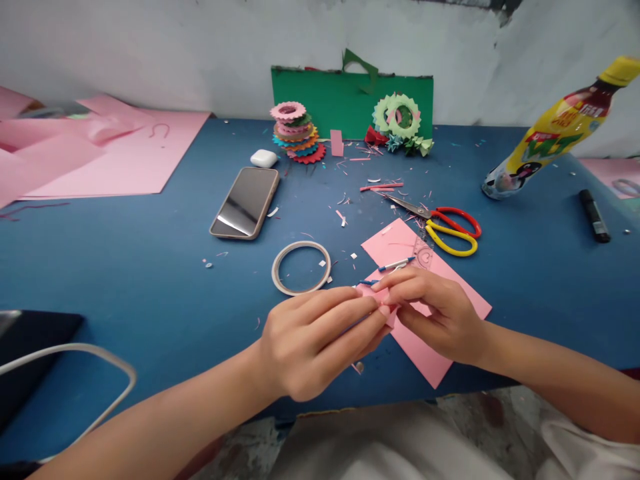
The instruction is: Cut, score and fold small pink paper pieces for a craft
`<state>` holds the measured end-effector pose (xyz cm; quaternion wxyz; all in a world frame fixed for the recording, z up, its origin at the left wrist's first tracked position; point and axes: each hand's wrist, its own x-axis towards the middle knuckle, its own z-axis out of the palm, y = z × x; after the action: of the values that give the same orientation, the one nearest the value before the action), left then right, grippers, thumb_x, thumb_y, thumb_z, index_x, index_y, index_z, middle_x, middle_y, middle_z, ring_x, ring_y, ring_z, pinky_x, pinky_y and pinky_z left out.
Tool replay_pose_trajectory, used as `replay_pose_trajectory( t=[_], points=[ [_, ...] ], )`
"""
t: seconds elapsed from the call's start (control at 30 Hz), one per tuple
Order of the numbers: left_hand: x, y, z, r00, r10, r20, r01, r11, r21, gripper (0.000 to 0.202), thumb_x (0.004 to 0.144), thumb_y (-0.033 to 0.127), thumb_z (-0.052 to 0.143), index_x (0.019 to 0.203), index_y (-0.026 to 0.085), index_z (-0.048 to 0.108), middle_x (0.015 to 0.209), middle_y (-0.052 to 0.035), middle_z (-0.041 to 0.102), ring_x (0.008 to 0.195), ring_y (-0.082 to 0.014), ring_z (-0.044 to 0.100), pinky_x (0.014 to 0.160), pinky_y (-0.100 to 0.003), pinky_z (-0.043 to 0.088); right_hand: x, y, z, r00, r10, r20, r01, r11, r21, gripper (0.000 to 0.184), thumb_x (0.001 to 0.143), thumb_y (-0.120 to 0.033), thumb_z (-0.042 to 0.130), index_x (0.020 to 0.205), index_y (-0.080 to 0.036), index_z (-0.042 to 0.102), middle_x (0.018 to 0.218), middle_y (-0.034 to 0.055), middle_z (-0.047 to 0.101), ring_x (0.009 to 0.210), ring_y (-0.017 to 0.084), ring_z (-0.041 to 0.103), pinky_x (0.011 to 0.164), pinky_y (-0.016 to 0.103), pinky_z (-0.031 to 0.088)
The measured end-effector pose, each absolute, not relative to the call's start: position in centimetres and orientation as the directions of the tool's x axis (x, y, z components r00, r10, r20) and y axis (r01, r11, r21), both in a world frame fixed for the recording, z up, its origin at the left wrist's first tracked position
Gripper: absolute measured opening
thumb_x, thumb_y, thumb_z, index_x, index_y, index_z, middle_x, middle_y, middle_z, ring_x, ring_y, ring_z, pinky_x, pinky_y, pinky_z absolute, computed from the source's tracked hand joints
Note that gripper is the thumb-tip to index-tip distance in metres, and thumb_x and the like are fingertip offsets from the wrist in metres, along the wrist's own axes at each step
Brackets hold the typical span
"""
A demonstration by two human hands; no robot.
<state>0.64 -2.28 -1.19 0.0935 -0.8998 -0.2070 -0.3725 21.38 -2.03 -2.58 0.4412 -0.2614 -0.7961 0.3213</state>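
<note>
2 hands meet over the near edge zone of the bench [165, 267], right of center. Left hand [317, 340]: forearm in from lower left, back of hand up, fingers long, close together, slightly bent, pointing right. Right hand [443, 310]: forearm in from right edge, wrist roughly level, fingers curled and pointing left, thumb below them. Fingertips of the 2 hands come together, pinching 1 small pink paper piece [379, 294] between them; most of it hidden by fingers, exact shape can't tell. Each hand closed on it at the tips, not a full fist.

Piece sits above the larger pink sheet [423, 353], which lies flat and angled under the right hand. Pen [397, 264] just beyond the fingertips. Tape roll [277, 270] lies flat just beyond the left hand. Scissors [429, 217] farther out, blades pointing left, red and yellow handles.
</note>
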Motion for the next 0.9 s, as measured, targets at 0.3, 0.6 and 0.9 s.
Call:
replay_pose_trajectory(
  t=[0.3,0.6,0.9],
  points=[
    [1.32,-2.02,-0.67,0.577,0.393,0.716,0.413,-0.897,0.159,0.021,0.075,0.014,0.070,0.095,0.015,0.063,0.081,-0.0031,0.071,0.075,-0.0126,0.068,0.072,-0.020,0.057,21.55,-1.80,-2.39,-0.496,0.705,0.507,0.134,0.639,-0.757,0.020,0.085,-0.006,0.052,0.097,-0.021,0.058,0.100,0.0054,0.065,0.098,0.014,0.062,0.089,0.033,0.051],
    [1.20,-1.95,-1.17,0.552,0.454,0.699,0.402,-0.880,0.253,0.025,0.080,0.014,0.065,0.104,0.018,0.063,0.088,-0.0033,0.066,0.078,-0.0126,0.064,0.072,-0.023,0.055,21.62,-2.03,-2.64,-0.445,0.768,0.460,0.033,0.528,-0.849,0.015,0.085,-0.007,0.053,0.092,-0.021,0.055,0.095,0.0048,0.066,0.097,0.015,0.063,0.082,0.030,0.054],
    [0.79,-1.63,-0.66,0.593,0.483,0.644,0.303,-0.875,0.377,0.022,0.082,0.013,0.063,0.103,0.018,0.064,0.090,-0.0053,0.063,0.080,-0.0132,0.061,0.072,-0.025,0.051,21.70,-2.27,-2.47,-0.457,0.751,0.477,-0.004,0.535,-0.845,0.018,0.083,-0.005,0.056,0.094,-0.019,0.055,0.098,0.0056,0.066,0.092,0.014,0.064,0.080,0.029,0.055]
  ],
)
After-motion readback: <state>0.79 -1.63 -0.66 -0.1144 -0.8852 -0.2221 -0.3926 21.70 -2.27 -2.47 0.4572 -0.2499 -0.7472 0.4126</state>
